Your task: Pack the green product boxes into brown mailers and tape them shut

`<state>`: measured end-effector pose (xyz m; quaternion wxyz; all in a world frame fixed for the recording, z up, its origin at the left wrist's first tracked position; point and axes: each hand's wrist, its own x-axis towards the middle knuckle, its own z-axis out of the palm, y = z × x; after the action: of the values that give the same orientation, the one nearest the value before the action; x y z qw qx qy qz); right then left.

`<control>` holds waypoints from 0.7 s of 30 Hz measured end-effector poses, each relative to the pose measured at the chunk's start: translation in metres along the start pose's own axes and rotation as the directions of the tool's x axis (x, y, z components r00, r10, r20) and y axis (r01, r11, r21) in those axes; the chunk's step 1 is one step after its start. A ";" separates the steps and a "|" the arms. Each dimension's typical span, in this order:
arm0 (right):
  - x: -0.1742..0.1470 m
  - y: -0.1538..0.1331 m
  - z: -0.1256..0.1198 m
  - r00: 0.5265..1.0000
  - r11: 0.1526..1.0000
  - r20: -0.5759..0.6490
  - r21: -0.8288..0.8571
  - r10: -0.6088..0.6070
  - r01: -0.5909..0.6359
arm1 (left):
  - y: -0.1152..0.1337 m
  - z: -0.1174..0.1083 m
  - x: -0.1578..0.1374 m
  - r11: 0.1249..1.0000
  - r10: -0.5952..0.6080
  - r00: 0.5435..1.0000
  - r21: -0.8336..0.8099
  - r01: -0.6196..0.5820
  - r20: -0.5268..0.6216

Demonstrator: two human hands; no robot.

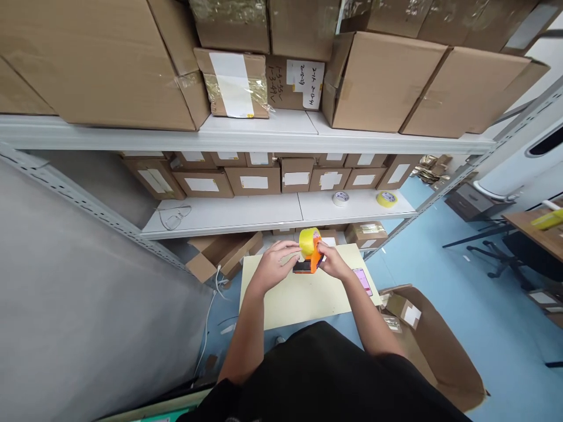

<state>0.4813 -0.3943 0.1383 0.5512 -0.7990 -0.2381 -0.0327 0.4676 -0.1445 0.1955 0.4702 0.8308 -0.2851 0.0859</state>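
My right hand [333,261] is closed around the handle of an orange tape dispenser [315,259], held above the small table. A roll of yellow packing tape [308,240] is mounted on the dispenser. My left hand [275,264] is on the other side, its fingers stretched toward the roll and the tips at its edge. Its thumb is apart from the fingers, near the dispenser's dark front. Whether a loose tape end lies at the fingertips is too small to tell.
A pale yellow table [285,305] is below my hands, with a phone [363,281] at its right. The shelf [229,217] ahead bears glasses [173,218], a white tape roll [341,198], a yellow tape roll [386,199] and several boxes. A large open carton [448,346] stands at right.
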 end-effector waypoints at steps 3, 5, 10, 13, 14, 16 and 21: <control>0.003 -0.004 0.000 0.993 0.995 0.082 -0.046 -0.083 0.087 | -0.004 -0.005 0.010 1.000 -0.030 0.996 -0.005 0.030 0.089; 0.004 -0.004 -0.002 0.985 0.992 0.133 -0.052 -0.110 0.118 | -0.004 -0.008 0.020 0.999 -0.039 0.988 0.011 0.038 0.149; 0.004 -0.001 -0.019 0.977 0.997 0.200 -0.003 -0.076 0.078 | 0.003 -0.002 0.045 0.999 -0.026 0.978 0.025 0.021 0.209; 0.000 0.005 -0.032 0.981 0.998 0.189 0.043 -0.051 0.044 | 0.009 0.007 0.055 0.998 -0.040 0.977 -0.044 0.050 0.210; -0.001 0.007 -0.036 0.982 0.998 0.184 0.055 -0.046 0.037 | 0.012 0.011 0.058 0.996 -0.047 0.976 -0.069 0.063 0.211; -0.004 0.012 -0.044 0.983 0.997 0.176 0.069 -0.041 0.029 | 0.016 0.018 0.062 0.991 -0.065 0.976 -0.097 0.087 0.210; -0.009 0.020 -0.058 0.983 0.993 0.181 0.115 -0.023 0.002 | 0.019 0.031 0.070 0.985 -0.072 0.971 -0.135 0.104 0.229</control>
<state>0.4936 -0.4552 0.1404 0.5717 -0.7642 -0.2942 0.0508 0.5111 -0.2054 0.2216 0.4980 0.8105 -0.3043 -0.0498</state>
